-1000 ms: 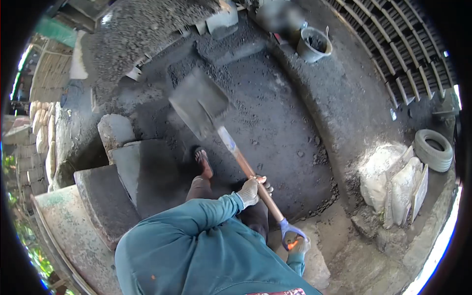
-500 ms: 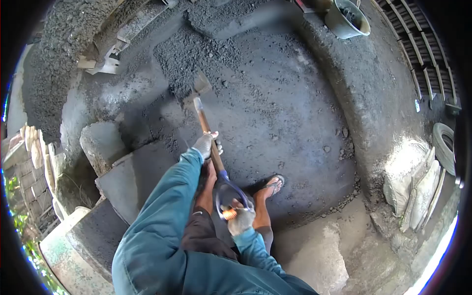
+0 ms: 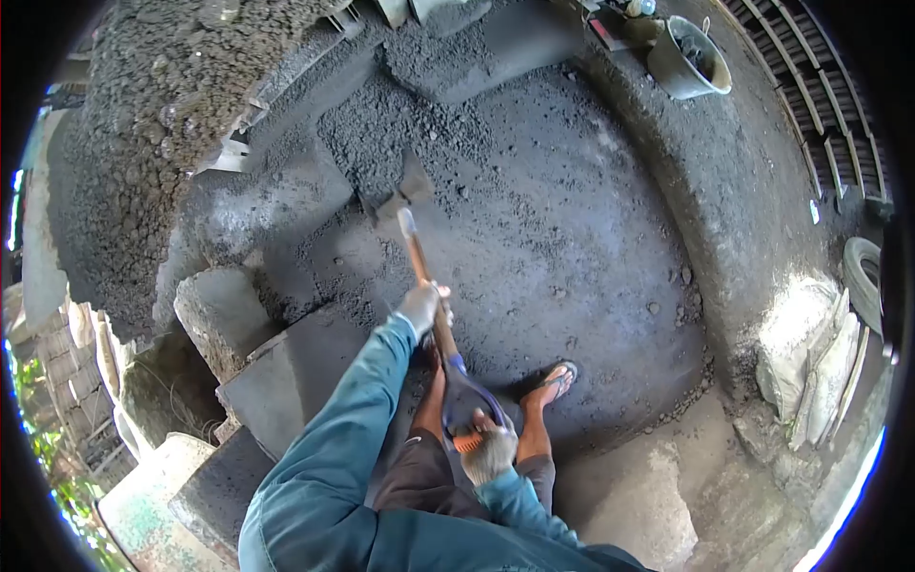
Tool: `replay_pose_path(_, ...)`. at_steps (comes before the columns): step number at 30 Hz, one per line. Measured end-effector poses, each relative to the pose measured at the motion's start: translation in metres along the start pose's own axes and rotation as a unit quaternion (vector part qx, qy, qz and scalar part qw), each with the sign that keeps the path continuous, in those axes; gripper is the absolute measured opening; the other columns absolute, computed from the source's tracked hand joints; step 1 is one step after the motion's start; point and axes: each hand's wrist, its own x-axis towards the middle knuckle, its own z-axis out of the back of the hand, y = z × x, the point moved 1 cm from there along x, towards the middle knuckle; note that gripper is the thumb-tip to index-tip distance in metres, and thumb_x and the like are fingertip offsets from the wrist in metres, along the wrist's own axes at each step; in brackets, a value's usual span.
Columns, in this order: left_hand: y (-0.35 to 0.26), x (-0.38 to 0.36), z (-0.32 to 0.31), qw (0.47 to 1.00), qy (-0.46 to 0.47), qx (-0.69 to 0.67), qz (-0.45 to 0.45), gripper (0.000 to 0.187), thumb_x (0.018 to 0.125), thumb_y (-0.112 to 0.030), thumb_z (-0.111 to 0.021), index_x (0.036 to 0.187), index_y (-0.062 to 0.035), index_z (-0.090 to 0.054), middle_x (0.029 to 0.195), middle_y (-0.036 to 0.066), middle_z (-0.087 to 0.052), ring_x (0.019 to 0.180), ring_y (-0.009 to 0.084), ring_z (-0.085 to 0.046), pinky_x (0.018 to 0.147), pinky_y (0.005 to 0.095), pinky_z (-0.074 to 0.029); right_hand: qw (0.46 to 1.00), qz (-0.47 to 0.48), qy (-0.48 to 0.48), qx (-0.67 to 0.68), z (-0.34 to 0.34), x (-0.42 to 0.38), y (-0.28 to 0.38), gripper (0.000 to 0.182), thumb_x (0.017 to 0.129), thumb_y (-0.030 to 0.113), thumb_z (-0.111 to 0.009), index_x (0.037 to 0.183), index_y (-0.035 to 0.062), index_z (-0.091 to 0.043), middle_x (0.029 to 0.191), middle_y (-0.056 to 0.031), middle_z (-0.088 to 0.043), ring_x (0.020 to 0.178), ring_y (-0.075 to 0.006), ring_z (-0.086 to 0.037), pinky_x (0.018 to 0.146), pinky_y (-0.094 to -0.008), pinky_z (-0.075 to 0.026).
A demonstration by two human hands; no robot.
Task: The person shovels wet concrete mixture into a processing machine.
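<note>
Both my hands, in pale gloves, grip a shovel (image 3: 418, 255) with a wooden shaft and a blue D-shaped handle. My left hand (image 3: 421, 308) is wrapped round the middle of the shaft. At the top end, my right hand (image 3: 490, 452) closes on the orange grip of the handle. The shovel's blade points away from me, at the near edge of a heap of dark, crumbly material (image 3: 381, 133), and carries some of it. Below the shaft, my feet stand on the dark floor (image 3: 534, 257), one in a sandal.
A grey bucket (image 3: 688, 71) with dark contents stands on the raised ledge (image 3: 667, 153) at upper right. Concrete blocks (image 3: 224, 310) lie on my left, under a rough, lumpy wall (image 3: 143, 143). Sacks (image 3: 805, 362) and a tire (image 3: 864, 276) sit at far right.
The view has shifted slightly, so most things appear lower and further right. My hands keep the same grip on the shovel, and its blade stays at the heap's near edge.
</note>
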Motion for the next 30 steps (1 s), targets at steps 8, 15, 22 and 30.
replay_pose_path(8,-0.091,0.006,0.049,0.997,-0.02,-0.027,-0.076,0.043,0.101,-0.052,-0.059,0.107,-0.0092,-0.054,0.083,0.008,-0.06,0.074,0.0262,-0.065,0.067,0.044,-0.058,0.993,0.033,0.101,0.049,-0.133,0.033,-0.003,0.02,0.09,0.012,-0.072,0.106,0.0009,-0.068,0.067,-0.0021,-0.057,0.055,-0.0183,-0.058,0.058,-0.0378,-0.057)
replay_pose_path(15,0.103,-0.045,0.16,0.982,-0.109,-0.108,0.114,0.056,0.102,-0.063,-0.046,0.122,-0.0123,-0.06,0.1,0.01,-0.062,0.083,0.0323,-0.065,0.077,0.0544,-0.056,0.997,0.017,0.05,0.052,-0.058,0.226,-0.024,0.016,0.093,0.01,-0.067,0.081,0.0075,-0.056,0.068,-0.0052,-0.054,0.058,-0.0225,-0.055,0.057,-0.0422,-0.052)
replay_pose_path(22,0.129,-0.022,0.087,0.989,-0.07,-0.036,0.126,0.051,0.098,-0.068,-0.05,0.109,-0.019,-0.057,0.09,0.004,-0.063,0.068,0.0243,-0.065,0.062,0.0417,-0.055,0.99,-0.002,0.143,-0.005,0.077,0.254,0.002,0.014,0.083,0.0,-0.071,0.092,0.0082,-0.064,0.079,-0.0064,-0.061,0.069,-0.0269,-0.063,0.062,-0.0429,-0.053)
replay_pose_path(30,0.065,0.096,-0.065,0.963,-0.048,-0.266,0.008,0.036,0.096,-0.04,-0.069,0.1,-0.0093,-0.051,0.083,0.013,-0.061,0.056,0.0314,-0.058,0.054,0.052,-0.053,0.998,0.051,0.028,-0.012,0.158,0.081,0.075,0.016,0.084,0.013,-0.074,0.093,0.0048,-0.064,0.077,-0.0068,-0.062,0.073,-0.0243,-0.063,0.063,-0.042,-0.056)
